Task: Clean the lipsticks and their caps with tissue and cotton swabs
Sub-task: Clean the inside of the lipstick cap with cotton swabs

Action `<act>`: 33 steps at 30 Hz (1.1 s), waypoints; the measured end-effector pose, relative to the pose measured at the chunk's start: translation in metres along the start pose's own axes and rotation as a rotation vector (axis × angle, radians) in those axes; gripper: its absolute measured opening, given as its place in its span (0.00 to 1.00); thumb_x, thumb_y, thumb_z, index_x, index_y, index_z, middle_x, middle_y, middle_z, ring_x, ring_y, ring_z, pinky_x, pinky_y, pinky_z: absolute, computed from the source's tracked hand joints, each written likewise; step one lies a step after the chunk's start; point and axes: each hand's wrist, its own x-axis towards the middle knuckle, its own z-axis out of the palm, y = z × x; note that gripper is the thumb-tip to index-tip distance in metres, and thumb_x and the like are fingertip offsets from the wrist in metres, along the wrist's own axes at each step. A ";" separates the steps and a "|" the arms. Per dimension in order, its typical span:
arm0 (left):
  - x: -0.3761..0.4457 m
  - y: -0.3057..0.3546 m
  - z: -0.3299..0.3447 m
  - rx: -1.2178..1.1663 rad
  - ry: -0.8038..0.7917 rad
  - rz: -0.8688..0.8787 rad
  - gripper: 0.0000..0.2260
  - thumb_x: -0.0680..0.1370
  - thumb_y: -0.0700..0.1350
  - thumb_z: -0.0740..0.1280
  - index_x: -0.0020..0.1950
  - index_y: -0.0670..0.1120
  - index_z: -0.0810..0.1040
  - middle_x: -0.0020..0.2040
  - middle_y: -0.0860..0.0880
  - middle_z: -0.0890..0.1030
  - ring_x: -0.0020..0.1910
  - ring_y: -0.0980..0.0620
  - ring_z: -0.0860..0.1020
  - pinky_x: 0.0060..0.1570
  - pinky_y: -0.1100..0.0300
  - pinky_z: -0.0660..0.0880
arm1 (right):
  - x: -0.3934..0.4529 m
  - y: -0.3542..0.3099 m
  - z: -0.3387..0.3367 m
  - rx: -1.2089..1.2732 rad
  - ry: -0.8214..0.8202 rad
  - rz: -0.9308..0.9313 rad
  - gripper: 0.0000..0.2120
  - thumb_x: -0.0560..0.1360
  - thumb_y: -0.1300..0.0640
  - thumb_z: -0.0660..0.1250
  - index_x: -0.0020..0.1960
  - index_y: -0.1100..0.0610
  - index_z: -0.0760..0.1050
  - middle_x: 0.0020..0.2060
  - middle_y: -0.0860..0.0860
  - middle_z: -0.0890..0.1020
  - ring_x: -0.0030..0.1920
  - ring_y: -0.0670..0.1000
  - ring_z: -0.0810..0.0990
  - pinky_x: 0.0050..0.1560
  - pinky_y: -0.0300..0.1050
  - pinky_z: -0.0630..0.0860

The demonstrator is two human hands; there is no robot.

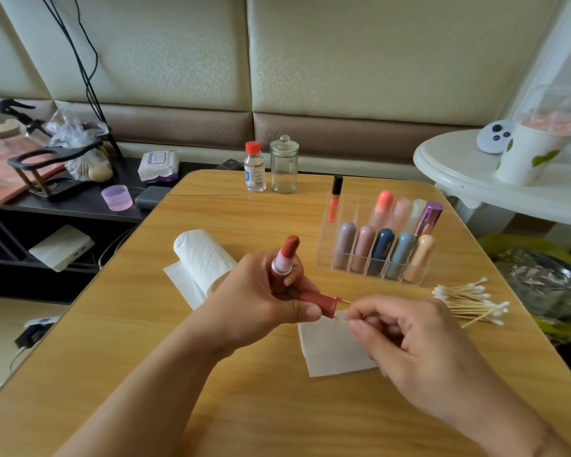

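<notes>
Red cap [320,303], mouth toward right, held low in left hand [261,298] together with uncapped lipstick [285,255], bullet up. Right hand [399,338] pinches cotton swab [343,301] entering cap. Step: swabbing cap interior; next probably twist, withdraw. Tissue sheet [330,351] on surface [145,374] beneath.

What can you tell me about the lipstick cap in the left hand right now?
The lipstick cap is a short dark-red tube with a glossy, plastic-like look. The left hand pinches it between thumb and fingers, lying nearly level with its open end facing right. A cotton swab, held by the right hand, pokes into that opening. It hangs just above a tissue sheet. The same hand also holds the open lipstick.
</notes>
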 end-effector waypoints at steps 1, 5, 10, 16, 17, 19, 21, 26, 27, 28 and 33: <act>-0.001 0.000 0.000 -0.003 -0.006 -0.001 0.19 0.70 0.28 0.74 0.38 0.42 0.64 0.41 0.45 0.86 0.44 0.50 0.85 0.44 0.60 0.78 | -0.001 -0.001 -0.001 0.050 0.008 0.007 0.06 0.77 0.56 0.70 0.45 0.45 0.81 0.28 0.48 0.78 0.26 0.54 0.74 0.27 0.53 0.72; -0.001 0.004 0.003 -0.031 -0.032 0.028 0.19 0.70 0.27 0.73 0.38 0.42 0.63 0.41 0.45 0.86 0.44 0.51 0.85 0.43 0.62 0.77 | 0.001 0.001 0.001 0.061 0.145 0.005 0.04 0.77 0.52 0.68 0.46 0.44 0.80 0.27 0.46 0.78 0.25 0.51 0.74 0.25 0.51 0.72; 0.000 0.004 0.002 -0.049 0.028 0.069 0.20 0.69 0.27 0.73 0.38 0.42 0.63 0.40 0.47 0.85 0.41 0.53 0.84 0.41 0.63 0.77 | 0.000 -0.004 0.005 0.089 0.097 0.024 0.07 0.78 0.57 0.69 0.43 0.47 0.80 0.26 0.50 0.77 0.24 0.52 0.72 0.25 0.48 0.69; 0.001 0.001 0.001 0.029 0.041 0.077 0.19 0.69 0.29 0.75 0.37 0.43 0.65 0.42 0.47 0.86 0.44 0.51 0.84 0.44 0.58 0.77 | 0.001 -0.011 0.003 0.430 0.041 0.145 0.11 0.78 0.64 0.67 0.40 0.52 0.82 0.23 0.55 0.75 0.22 0.49 0.70 0.26 0.41 0.69; 0.000 0.001 0.001 0.022 0.045 0.074 0.19 0.69 0.29 0.74 0.38 0.43 0.64 0.42 0.47 0.86 0.43 0.52 0.84 0.43 0.60 0.77 | 0.001 -0.010 0.001 0.438 0.011 0.162 0.11 0.78 0.64 0.68 0.40 0.53 0.82 0.24 0.54 0.75 0.22 0.49 0.69 0.25 0.41 0.67; -0.001 0.003 0.001 0.004 0.044 0.075 0.19 0.69 0.28 0.74 0.38 0.42 0.63 0.40 0.48 0.86 0.42 0.54 0.84 0.42 0.63 0.77 | 0.002 -0.007 -0.003 0.400 -0.025 0.186 0.12 0.77 0.65 0.69 0.40 0.51 0.83 0.24 0.52 0.75 0.23 0.46 0.69 0.25 0.39 0.65; -0.002 0.006 0.002 -0.014 0.038 0.080 0.19 0.69 0.27 0.73 0.38 0.42 0.63 0.39 0.49 0.86 0.41 0.55 0.84 0.40 0.66 0.76 | 0.003 -0.003 -0.005 0.279 0.029 0.165 0.12 0.76 0.63 0.71 0.42 0.47 0.83 0.26 0.48 0.78 0.25 0.44 0.70 0.26 0.38 0.66; -0.001 0.005 -0.001 0.014 0.072 0.075 0.19 0.70 0.27 0.73 0.38 0.42 0.63 0.40 0.46 0.86 0.41 0.56 0.84 0.39 0.66 0.76 | 0.001 0.001 -0.005 0.168 0.194 0.053 0.05 0.76 0.54 0.69 0.44 0.44 0.81 0.27 0.45 0.79 0.26 0.44 0.72 0.26 0.39 0.68; 0.000 0.004 -0.001 0.012 0.074 0.073 0.19 0.70 0.27 0.73 0.38 0.42 0.63 0.40 0.47 0.86 0.41 0.56 0.84 0.39 0.66 0.76 | 0.000 -0.001 -0.004 0.225 0.161 0.047 0.05 0.75 0.53 0.68 0.44 0.45 0.82 0.26 0.45 0.78 0.26 0.44 0.71 0.26 0.38 0.67; 0.000 0.005 -0.001 0.005 0.075 0.073 0.19 0.70 0.27 0.73 0.38 0.42 0.63 0.40 0.47 0.86 0.41 0.56 0.84 0.39 0.66 0.76 | 0.000 -0.003 -0.004 0.283 0.112 0.052 0.05 0.75 0.53 0.68 0.44 0.46 0.82 0.26 0.46 0.77 0.26 0.43 0.70 0.27 0.39 0.66; -0.001 0.005 -0.002 -0.021 0.054 0.082 0.19 0.69 0.28 0.73 0.38 0.42 0.63 0.38 0.47 0.85 0.42 0.55 0.84 0.39 0.65 0.76 | 0.003 0.004 -0.009 0.225 0.050 0.095 0.07 0.76 0.56 0.71 0.43 0.44 0.83 0.28 0.51 0.79 0.27 0.44 0.71 0.28 0.41 0.68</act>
